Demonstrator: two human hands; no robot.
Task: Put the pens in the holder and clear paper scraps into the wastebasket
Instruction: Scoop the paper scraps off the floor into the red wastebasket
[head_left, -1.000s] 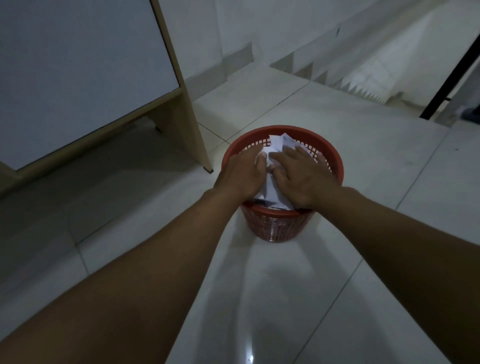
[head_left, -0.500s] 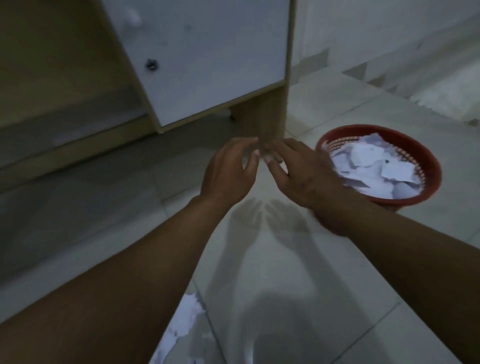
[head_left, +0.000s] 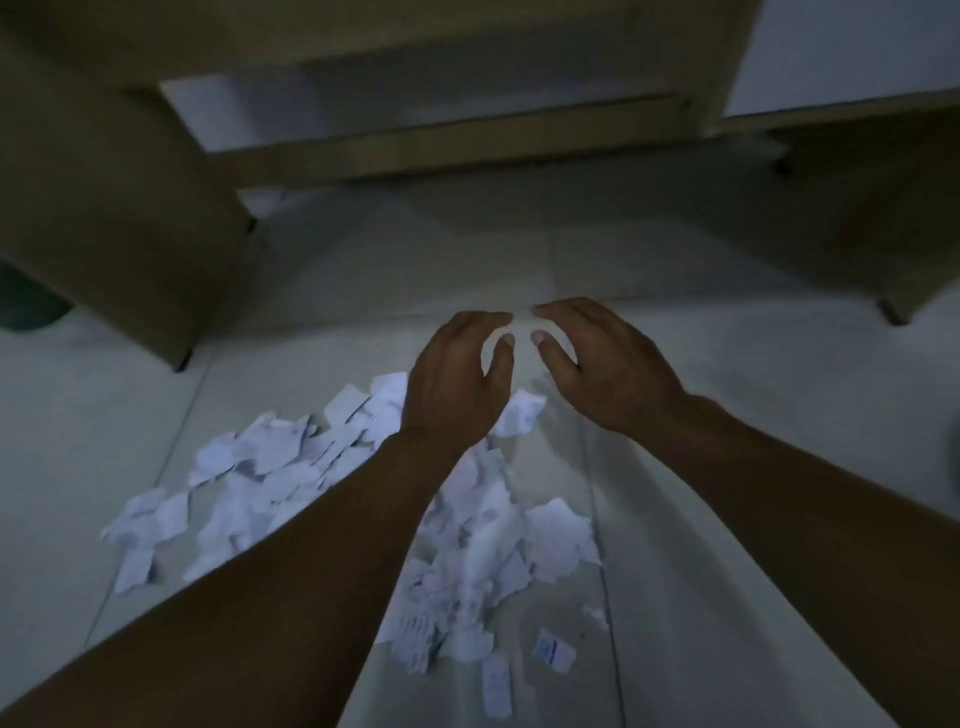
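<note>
A heap of torn white paper scraps (head_left: 291, 483) lies spread on the tiled floor below my arms. My left hand (head_left: 457, 384) and my right hand (head_left: 597, 364) hover side by side above the far edge of the heap, palms down, fingers loosely curved, fingertips almost meeting. Neither hand holds anything. More scraps (head_left: 478, 587) lie under my left forearm, and a few single pieces (head_left: 553, 649) sit nearer to me. The wastebasket, the pens and the holder are out of view.
A wooden desk stands over the floor ahead, with a left side panel (head_left: 119, 234), a low crossbar (head_left: 467, 145) and a right leg panel (head_left: 872, 208). A dark green object (head_left: 26, 301) shows at the left edge. Bare tiles lie to the right.
My view swung left from the red wastebasket, where both hands pressed paper in, to the floor under the desk. Both hands came away empty and now hover over the scrap heap.
</note>
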